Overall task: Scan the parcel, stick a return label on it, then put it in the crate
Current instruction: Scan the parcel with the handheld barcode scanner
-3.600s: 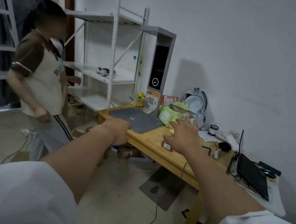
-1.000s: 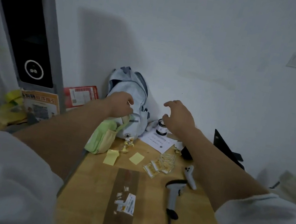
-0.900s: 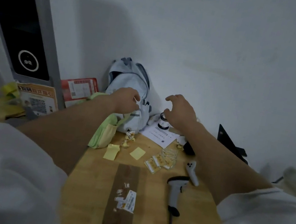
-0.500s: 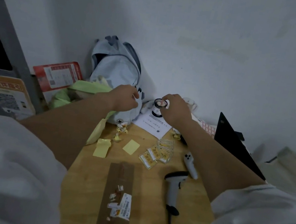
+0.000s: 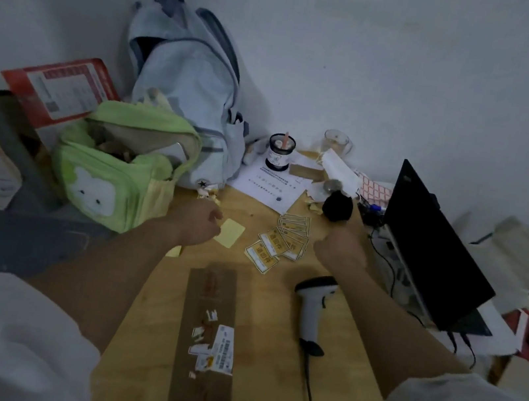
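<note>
Parcel lies flat on the worktop, closer to the body than both hands, with its long side running straight away from the person. It sits between the two arms. Left hand is curled shut and holds nothing I can see. Right hand is curled shut too, and looks empty. Neither touches the parcel. Scanner lies just under the right arm, so I think the right hand should grab it first. Labels lie between the hands. No crate shows.
</note>
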